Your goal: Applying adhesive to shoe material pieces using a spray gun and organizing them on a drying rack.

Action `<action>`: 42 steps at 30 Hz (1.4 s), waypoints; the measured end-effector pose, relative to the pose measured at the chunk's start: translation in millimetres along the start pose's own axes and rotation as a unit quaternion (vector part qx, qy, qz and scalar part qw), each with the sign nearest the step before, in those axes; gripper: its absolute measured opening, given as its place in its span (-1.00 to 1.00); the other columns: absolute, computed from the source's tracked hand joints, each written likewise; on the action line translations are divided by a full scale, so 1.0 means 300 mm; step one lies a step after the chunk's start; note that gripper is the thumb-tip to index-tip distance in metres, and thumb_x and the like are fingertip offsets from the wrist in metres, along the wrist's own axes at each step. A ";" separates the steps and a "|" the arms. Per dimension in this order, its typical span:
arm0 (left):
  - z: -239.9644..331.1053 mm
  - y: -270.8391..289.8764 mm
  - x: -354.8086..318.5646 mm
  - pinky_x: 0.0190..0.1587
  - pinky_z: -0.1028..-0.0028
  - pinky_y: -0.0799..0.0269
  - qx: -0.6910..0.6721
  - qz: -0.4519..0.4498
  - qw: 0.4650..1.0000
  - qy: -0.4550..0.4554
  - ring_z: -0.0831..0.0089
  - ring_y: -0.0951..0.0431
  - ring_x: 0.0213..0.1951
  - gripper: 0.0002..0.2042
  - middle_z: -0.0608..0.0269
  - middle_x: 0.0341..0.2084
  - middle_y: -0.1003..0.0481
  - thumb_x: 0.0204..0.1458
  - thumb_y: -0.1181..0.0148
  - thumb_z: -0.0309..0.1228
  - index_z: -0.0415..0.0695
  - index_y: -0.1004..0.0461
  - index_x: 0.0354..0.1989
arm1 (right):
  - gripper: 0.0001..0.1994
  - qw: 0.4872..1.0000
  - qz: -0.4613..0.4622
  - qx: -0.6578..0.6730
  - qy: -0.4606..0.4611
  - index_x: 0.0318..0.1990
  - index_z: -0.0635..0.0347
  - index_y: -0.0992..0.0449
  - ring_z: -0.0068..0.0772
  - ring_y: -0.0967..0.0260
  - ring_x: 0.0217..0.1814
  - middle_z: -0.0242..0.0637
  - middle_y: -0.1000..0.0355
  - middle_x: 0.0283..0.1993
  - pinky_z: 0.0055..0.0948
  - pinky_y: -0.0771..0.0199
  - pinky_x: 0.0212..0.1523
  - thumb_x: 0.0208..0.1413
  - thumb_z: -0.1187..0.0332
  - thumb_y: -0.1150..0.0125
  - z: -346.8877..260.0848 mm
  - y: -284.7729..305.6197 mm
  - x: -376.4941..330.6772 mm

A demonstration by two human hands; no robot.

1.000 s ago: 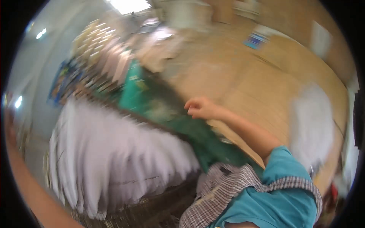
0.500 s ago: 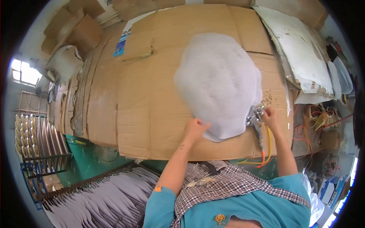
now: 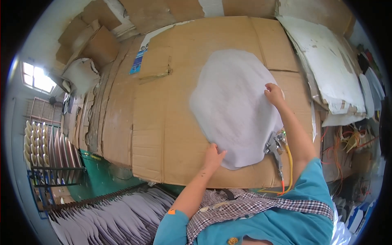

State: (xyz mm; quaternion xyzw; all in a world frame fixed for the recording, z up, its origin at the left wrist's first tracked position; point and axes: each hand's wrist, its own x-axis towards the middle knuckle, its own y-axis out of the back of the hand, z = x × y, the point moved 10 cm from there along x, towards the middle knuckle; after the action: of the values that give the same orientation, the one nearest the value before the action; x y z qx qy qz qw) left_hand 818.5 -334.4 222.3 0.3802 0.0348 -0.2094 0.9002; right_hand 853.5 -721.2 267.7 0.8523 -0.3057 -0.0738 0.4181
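A large rounded pale grey sheet [image 3: 232,102] with a wavy rim lies over the cardboard table cover [image 3: 149,134]. At its lower left rim is my left hand [image 3: 212,158], fingers curled at the edge and thumb on top. My right hand [image 3: 275,96] is over the sheet's right rim, fingers bent, with a gap between thumb and fingertips. Below it a metal spray gun [image 3: 276,148] rests against the sheet's lower right edge, out of my hands. Its yellow hose [image 3: 290,163] runs toward the table's front edge.
Several thin grey pieces [image 3: 110,216] hang in a row at lower left. Curved blades [image 3: 59,153] stand in a rack farther left. A white-faced board [image 3: 326,69] lies at far right, with tangled orange hoses [image 3: 337,151] below it. Folded cardboard [image 3: 98,47] sits at back left.
My right hand has left the spray gun and moved up along the sheet's right side. The gun stays beside the sheet. My left hand remains near the same edge.
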 end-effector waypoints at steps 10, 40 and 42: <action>-0.161 0.156 0.022 -0.44 0.34 -0.34 0.014 0.056 0.998 -0.003 0.36 -0.47 -0.47 -0.91 0.21 -0.61 -0.43 -0.13 -0.10 -0.43 -0.18 -0.42 -0.48 | -0.65 0.986 -0.069 -0.153 -0.014 -0.15 0.20 -0.45 -0.08 -0.21 0.00 -0.08 -0.34 -0.08 -0.25 -0.26 0.03 -0.19 0.36 -0.11 -0.086 -0.132 0.116; 0.009 2.112 -1.209 -0.14 0.36 -0.42 -0.432 0.399 0.805 -0.079 0.32 -0.51 -0.28 -0.67 0.13 -0.30 -0.48 -0.22 0.03 -0.58 -0.27 -0.39 -0.17 | -0.79 0.534 -0.533 0.607 0.250 -0.24 0.20 -0.44 -0.51 -0.31 -0.24 -0.40 -0.40 -0.30 -0.50 -0.29 -0.14 -0.01 0.30 -0.07 -2.641 -0.424 -0.378; 0.056 2.294 -1.474 -0.14 0.34 -0.42 -0.380 0.472 0.794 -0.060 0.29 -0.50 -0.29 -0.68 0.10 -0.31 -0.48 -0.21 0.05 -0.59 -0.28 -0.38 -0.18 | -0.81 0.487 -0.578 0.603 0.255 -0.28 0.22 -0.44 -0.53 -0.31 -0.28 -0.40 -0.39 -0.32 -0.54 -0.30 -0.17 -0.01 0.31 -0.08 -2.943 -0.350 -0.612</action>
State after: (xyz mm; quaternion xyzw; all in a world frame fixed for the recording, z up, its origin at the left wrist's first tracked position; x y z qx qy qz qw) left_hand 692.2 237.8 793.3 -0.0362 -0.1259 0.2490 0.9596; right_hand 1091.2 23.7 728.9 0.8628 0.4057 0.1244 -0.2749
